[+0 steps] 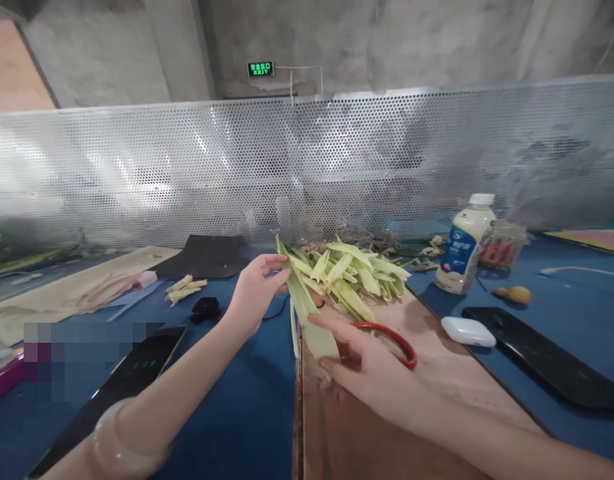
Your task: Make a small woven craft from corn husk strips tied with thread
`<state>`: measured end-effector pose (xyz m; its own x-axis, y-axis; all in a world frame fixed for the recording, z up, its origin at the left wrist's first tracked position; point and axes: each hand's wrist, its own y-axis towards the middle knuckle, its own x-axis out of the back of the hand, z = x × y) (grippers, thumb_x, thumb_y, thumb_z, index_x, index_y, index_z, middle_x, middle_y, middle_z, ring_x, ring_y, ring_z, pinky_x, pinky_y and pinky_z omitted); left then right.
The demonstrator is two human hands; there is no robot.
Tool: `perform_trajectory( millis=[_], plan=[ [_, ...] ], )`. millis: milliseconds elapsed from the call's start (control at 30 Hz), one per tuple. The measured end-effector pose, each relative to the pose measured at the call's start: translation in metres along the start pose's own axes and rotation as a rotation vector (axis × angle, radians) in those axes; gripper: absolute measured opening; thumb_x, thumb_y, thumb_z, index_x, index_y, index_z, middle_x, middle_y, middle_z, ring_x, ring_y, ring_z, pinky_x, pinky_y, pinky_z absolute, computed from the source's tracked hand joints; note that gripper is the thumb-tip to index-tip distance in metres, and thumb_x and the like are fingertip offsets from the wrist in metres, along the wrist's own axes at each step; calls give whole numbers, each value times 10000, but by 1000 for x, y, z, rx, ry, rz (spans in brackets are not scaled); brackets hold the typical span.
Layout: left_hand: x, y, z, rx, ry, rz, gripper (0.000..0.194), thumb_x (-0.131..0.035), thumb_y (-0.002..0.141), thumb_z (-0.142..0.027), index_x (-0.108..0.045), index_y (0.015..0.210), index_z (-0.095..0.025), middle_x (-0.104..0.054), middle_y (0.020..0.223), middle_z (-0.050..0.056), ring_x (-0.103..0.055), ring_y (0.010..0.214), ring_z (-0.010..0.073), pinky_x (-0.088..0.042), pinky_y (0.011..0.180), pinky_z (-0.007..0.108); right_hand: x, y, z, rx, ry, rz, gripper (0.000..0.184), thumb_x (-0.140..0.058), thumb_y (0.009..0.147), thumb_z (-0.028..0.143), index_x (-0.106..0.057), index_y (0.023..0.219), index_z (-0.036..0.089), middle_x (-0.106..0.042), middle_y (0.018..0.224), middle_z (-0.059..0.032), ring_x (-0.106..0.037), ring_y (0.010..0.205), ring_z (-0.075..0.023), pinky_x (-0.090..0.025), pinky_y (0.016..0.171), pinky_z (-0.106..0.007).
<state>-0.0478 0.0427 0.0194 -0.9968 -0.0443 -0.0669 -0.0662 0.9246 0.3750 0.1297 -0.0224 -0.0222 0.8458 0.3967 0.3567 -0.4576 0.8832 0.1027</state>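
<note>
A long pale-green corn husk strip slants between my two hands over the left edge of a wooden board. My left hand pinches its upper part between thumb and fingers. Lower down, the thumb and fingers of my right hand close on the wide end. A red scissor handle shows just behind my right hand; whether it lies on the board or touches the hand I cannot tell, and its blades are hidden. Past the hands, a heap of green corn husks lies at the board's far end.
On the right are a labelled bottle, a tub with red contents, a white earbud case and a black slab-like device. A phone lies left, near black cloth. A perforated metal screen bounds the blue table.
</note>
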Motion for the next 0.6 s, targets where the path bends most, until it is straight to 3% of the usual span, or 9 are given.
perform_trajectory(
  millis=[467, 600],
  plan=[
    [-1, -4, -14, 150, -43, 2, 231, -622, 683, -139, -568, 908, -118, -659, 779, 59, -619, 659, 122, -491, 635, 239, 1, 1, 5, 31, -32, 1, 538, -464, 762, 150, -356, 1256, 333, -507, 1148, -18, -589, 554, -60, -475, 489, -196],
    [-3, -5, -16, 205, -77, 20, 257, -629, 683, -135, -553, 927, -116, -662, 789, 72, -623, 660, 137, -490, 624, 258, 1, 0, 4, 46, -69, 6, 550, -468, 759, 139, -348, 1265, 318, -559, 1035, -3, -572, 541, -59, -474, 507, -197]
  ],
)
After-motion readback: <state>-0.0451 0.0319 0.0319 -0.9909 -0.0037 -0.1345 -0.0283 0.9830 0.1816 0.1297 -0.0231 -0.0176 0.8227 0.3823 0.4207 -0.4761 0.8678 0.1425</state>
